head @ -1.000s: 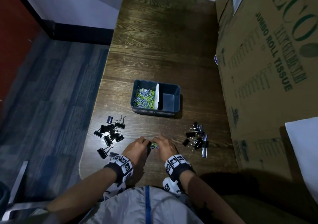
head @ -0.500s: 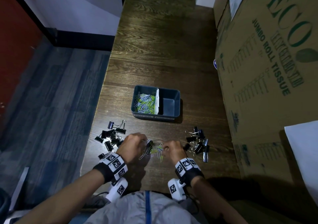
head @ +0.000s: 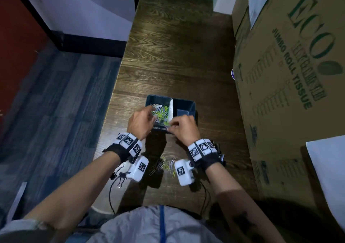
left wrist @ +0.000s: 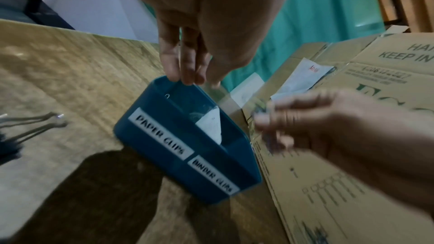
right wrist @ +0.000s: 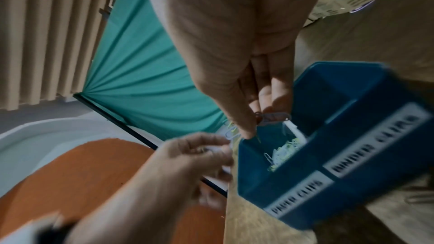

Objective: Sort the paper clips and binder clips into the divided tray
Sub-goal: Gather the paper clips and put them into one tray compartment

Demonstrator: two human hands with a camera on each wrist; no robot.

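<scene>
The blue divided tray (head: 186,102) holds a heap of coloured paper clips (head: 160,112) in its left compartment; the right compartment looks bare. Its front labels read PAPER CLIPS (left wrist: 162,136) and BINDER CLIPS. My left hand (head: 152,114) hovers over the left compartment with its fingertips (left wrist: 187,79) pinched together, a pale blur of clips between them. My right hand (head: 172,126) is at the tray's near edge by the white divider (head: 170,110). It pinches a few paper clips (right wrist: 272,117) between thumb and fingers.
Loose paper clips (head: 164,165) lie on the wooden table (head: 177,55) between my wrists. Black binder clips (head: 119,175) show under my left wrist, and more (head: 221,155) beside my right wrist. A big cardboard box (head: 289,74) walls the right side. The table's left edge drops to the floor.
Both hands have lifted from the loose paper clip pile near the table's front edge and moved forward to the tray, carrying clips. Some paper clips stay behind on the table.
</scene>
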